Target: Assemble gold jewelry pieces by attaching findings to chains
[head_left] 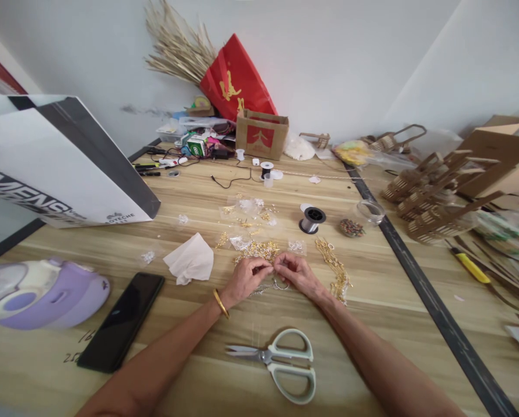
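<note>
My left hand [247,279] and my right hand [296,272] meet fingertip to fingertip over the table, each closed in a pinch. Whatever they pinch is too small to make out. Just beyond the fingers lies a heap of small gold and silver beads [259,250]. Below the hands, a silver chain [263,288] rests on the wood. A gold chain [338,272] lies to the right of my right hand. Nearer to me are scissors [281,356] with pale green handles, their blades pointing left.
A black phone [123,321], a purple bottle [57,292] and a white tissue [190,259] lie on the left. Right of centre stand a wire spool [312,219] and a jar of beads [351,227]. Small wooden baskets [433,197] and a yellow cutter [472,266] are farther right.
</note>
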Available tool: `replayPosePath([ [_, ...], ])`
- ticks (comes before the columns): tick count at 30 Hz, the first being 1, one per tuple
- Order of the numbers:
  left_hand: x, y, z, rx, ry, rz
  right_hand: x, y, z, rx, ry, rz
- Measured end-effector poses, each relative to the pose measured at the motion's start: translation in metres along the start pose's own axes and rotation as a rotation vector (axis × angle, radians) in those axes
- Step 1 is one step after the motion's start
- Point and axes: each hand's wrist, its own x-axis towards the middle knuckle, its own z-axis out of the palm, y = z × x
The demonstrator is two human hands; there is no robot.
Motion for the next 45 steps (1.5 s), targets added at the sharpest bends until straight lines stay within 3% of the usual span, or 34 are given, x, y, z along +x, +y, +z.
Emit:
replayPosePath([
  [10,0.0006,-0.0019,0.0008,-0.006,0.035,0.032,0.0002,-0.0023,0.0006,0.012,0.001,0.029],
  [28,0.0017,-0.0055,-0.0021,-0.171,0.088,-0.079,0.0016,0.0041,0.0002,-0.002,0.030,0.026],
  [34,0.0018,-0.0022,-0.0036,-0.169,0.093,-0.108,0.0002,-0.0016,0.0011,-0.103,0.084,0.017],
  [39,0.0016,-0.0014,-0.0043,-0.210,0.084,-0.125,0.0005,0.0009,0.0036,-0.321,0.132,-0.079],
  [45,0.0033,-0.0077,-0.0050,-0.223,0.106,-0.116,-0.0005,0.0023,0.0021,-0.442,0.083,-0.107],
])
